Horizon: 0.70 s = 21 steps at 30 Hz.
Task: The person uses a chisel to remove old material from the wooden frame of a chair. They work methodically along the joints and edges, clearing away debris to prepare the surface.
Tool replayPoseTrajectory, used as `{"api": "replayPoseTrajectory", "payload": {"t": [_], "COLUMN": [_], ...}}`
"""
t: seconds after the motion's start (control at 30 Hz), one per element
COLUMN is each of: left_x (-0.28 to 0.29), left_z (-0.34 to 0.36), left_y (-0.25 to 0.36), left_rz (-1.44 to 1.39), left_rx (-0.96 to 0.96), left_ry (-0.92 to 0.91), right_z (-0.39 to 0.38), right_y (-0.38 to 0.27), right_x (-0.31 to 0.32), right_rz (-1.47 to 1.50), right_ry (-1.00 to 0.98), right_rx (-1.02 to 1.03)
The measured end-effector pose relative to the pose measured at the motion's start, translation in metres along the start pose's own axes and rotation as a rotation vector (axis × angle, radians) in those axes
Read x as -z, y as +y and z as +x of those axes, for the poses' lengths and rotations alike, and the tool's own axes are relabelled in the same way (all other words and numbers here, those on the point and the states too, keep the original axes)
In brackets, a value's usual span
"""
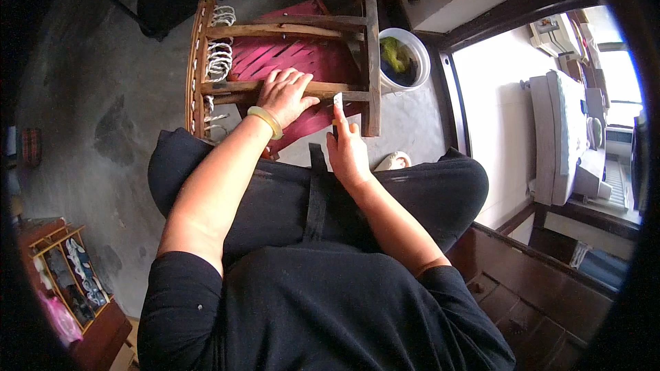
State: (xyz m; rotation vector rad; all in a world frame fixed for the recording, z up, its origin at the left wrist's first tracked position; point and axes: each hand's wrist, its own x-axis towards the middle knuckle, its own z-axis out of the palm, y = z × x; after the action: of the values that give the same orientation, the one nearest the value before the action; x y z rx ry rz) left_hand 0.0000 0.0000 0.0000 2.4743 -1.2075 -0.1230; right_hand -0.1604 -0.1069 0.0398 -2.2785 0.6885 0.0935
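Observation:
A wooden frame [372, 62] with crossing rails, like part of a chair or stool, lies before my knees. My left hand [283, 98], with a yellowish bangle [268, 121] at the wrist, grips its nearer rail, fingers over the far side and thumb toward me. Closed round a small tool [337, 100] is my right hand [349, 152]; the tool has a pale flat end and a bit of yellow handle, its kind unclear. That end meets the rail near its right joint. White twisted rope [220, 62] is looped along the frame's left side. Pink slatted material [302, 58] shows beneath the rails.
A white bucket [421, 48] with yellow-green and dark stuff inside stands right of the frame. A pale slipper [394, 160] shows by my right knee. Black chair-like furniture [175, 0] is far left. At lower left sits a rack [75, 275] with shoes; a doorway opens right.

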Motion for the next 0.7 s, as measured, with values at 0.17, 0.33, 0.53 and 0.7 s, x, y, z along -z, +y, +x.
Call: {"api": "replayPoseTrajectory", "payload": {"t": [0.17,0.33,0.53,0.7], "left_x": [0.004,0.002,0.007,0.007], "left_z": [-0.001,-0.002,-0.001,-0.001], "left_y": [-0.002,0.0,-0.001,-0.002], "left_rz": [-0.008,0.003,-0.019,-0.037], "left_rx": [-0.007,-0.044,-0.036,-0.025], "left_ry": [0.0,0.072,-0.007,-0.015], "right_z": [-0.001,-0.002,0.0,-0.002], "right_y": [0.001,0.005,0.01,0.005], "right_x": [-0.004,-0.005,-0.008,-0.006], "right_rz": [0.049,-0.003,-0.168,-0.241], "right_ry": [0.04,0.062,0.065,0.055], "right_rx": [0.047,0.038,0.1,0.09]}}
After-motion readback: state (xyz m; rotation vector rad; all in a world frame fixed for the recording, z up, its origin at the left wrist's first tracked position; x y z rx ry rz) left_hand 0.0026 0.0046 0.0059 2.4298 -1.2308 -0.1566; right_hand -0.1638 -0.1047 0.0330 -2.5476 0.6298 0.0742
